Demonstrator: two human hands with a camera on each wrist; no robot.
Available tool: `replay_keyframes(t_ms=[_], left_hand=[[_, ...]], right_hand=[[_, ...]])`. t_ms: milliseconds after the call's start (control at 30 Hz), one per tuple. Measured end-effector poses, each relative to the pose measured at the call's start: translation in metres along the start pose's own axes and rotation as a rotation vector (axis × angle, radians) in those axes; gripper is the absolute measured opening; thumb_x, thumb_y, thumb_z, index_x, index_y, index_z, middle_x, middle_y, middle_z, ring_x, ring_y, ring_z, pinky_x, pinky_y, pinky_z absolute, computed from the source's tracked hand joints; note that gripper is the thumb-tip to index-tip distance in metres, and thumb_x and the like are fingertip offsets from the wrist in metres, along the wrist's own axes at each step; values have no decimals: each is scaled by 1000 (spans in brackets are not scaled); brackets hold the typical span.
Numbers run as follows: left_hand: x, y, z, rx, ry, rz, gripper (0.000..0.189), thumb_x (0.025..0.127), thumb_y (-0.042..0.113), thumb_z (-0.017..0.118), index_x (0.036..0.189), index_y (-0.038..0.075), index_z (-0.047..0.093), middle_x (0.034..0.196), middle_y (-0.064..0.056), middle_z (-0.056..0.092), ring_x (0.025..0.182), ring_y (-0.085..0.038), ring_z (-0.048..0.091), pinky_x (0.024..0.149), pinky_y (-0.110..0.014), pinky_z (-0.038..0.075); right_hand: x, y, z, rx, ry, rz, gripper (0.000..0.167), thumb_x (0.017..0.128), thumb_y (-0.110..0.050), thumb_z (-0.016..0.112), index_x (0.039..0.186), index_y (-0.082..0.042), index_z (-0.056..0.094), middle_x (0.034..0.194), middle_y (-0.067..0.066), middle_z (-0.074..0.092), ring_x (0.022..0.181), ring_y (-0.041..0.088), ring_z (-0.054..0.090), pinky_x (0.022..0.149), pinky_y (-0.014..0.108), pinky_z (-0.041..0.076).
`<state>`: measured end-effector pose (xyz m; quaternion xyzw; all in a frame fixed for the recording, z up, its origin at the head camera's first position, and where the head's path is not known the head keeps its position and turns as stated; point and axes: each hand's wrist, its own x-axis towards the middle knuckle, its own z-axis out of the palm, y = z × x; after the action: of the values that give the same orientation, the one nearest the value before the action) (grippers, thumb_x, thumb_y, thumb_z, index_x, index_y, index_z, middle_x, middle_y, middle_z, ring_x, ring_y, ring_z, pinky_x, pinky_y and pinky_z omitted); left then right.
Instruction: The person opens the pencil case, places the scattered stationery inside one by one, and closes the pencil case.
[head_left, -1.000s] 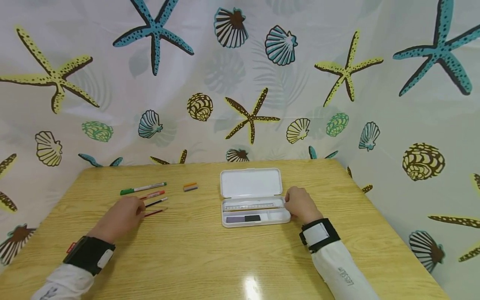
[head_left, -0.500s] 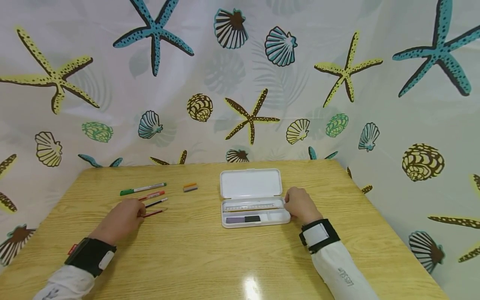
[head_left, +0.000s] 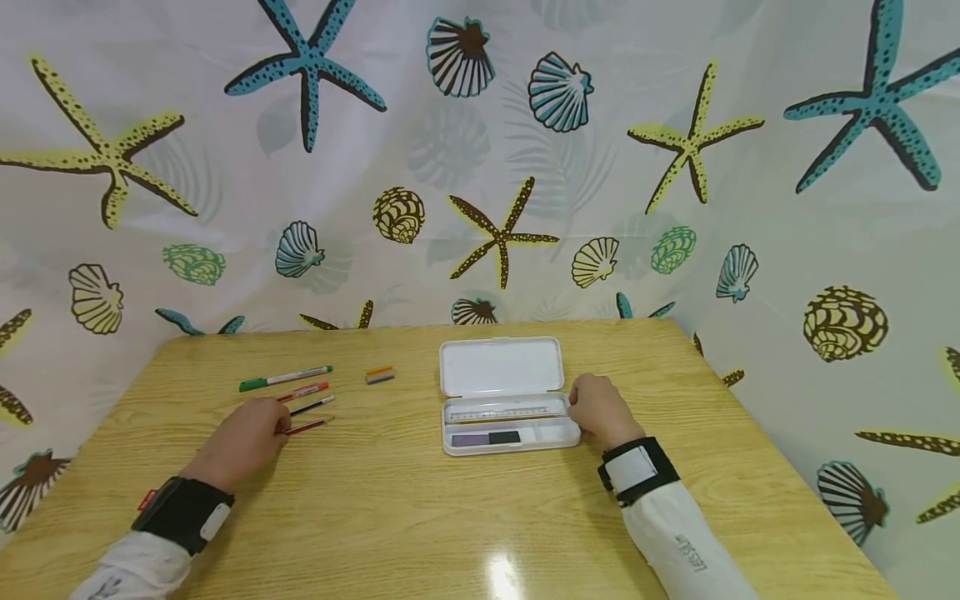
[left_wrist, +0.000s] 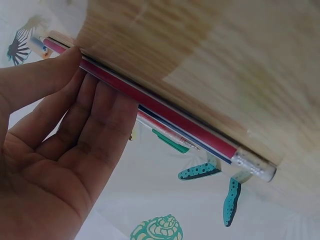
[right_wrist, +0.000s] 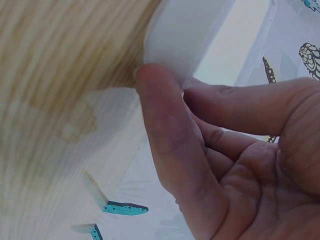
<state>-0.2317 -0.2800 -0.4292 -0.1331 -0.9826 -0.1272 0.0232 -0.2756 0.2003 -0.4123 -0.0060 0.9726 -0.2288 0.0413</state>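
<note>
Head view overlooks the table (head_left: 390,500) that both wrist close-ups share.

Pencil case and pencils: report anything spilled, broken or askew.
Nothing stands out: the white pencil case lies open with its ruler lengthwise inside, the red pencil in the left hand looks intact, and no spill shows.

White pencil case (head_left: 501,367) — smooth plastic, with a clear plastic ruler (head_left: 498,413); tabletop (head_left: 375,517) — glossy wood grain; red pencil (left_wrist: 165,110) at left, smoothly painted, shiny metal ferrule (left_wrist: 245,160); far curtain (head_left: 480,150), printed cloth; right wrist strap (head_left: 664,461), matt black fabric.
</note>
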Motion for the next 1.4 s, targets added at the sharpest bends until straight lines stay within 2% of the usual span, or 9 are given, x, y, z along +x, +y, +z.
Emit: replay_keyframes(t_ms=[133,367,600,867,1100,1400], left_hand=[[0,0,2,4,4,-5,6,82,-1,76,83,3,72,79,-4,67,72,-15,58,65,-37,52],[-1,-4,6,14,47,24,8,81,-4,76,83,3,73,81,-7,69,76,-19,64,68,-42,55],[-1,-3,7,15,32,3,8,83,-4,74,86,2,73,84,-8,69,78,-20,64,71,-43,56],[0,-4,7,21,47,28,7,85,-4,71,87,2,73,84,-7,69,79,-20,65,72,-44,56],[2,3,3,32,34,12,4,87,-1,71,89,2,72,85,-7,69,79,-19,64,72,-44,56],[6,15,-1,48,44,44,4,86,0,73,88,3,73,87,-8,69,82,-21,64,75,-44,56]], right_hand=[[0,0,0,1,-1,2,3,86,2,60,84,2,62,80,14,63,57,18,59,47,23,46],[0,-1,0,-4,-7,4,3,87,2,59,85,2,62,80,14,63,56,18,60,46,23,46],[0,1,1,-2,-7,7,3,86,2,61,88,3,63,80,14,63,59,19,59,48,24,46],[1,1,1,-10,-6,16,3,87,0,61,87,2,63,80,13,63,59,19,59,49,24,45],[0,1,1,-20,0,11,3,87,0,62,87,2,63,80,13,63,61,19,59,49,24,45],[3,3,1,-14,-8,21,3,87,0,62,87,2,63,81,14,62,60,20,59,48,24,45]])
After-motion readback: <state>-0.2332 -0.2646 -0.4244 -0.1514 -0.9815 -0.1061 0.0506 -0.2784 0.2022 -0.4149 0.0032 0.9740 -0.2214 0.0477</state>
